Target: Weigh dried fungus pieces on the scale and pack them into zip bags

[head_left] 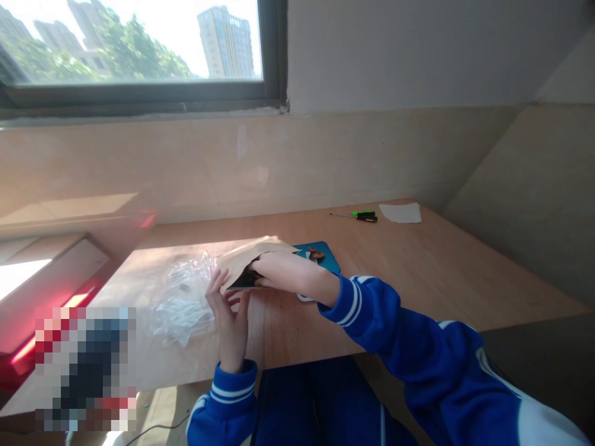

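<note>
A tan paper bag (242, 257), dark inside, is held tilted above the table with its mouth toward me. My left hand (229, 306) grips the bag's lower left edge, thumb and fingers on either side of it. Into the mouth reaches my right hand (274, 271); its fingers are hidden inside the bag, so I cannot see what they touch. Behind my right forearm lies a blue board (328, 255) with a brown, wrinkled piece (316, 253) on it. A white rounded edge (304, 298) shows just below that forearm.
Crumpled clear plastic bags (183, 303) lie left of my left hand. Two screwdrivers (365, 216), green and black-yellow, rest near the back of the wooden table (418, 279). A white sheet (400, 213) lies at the back right. A pixelated patch covers the lower left.
</note>
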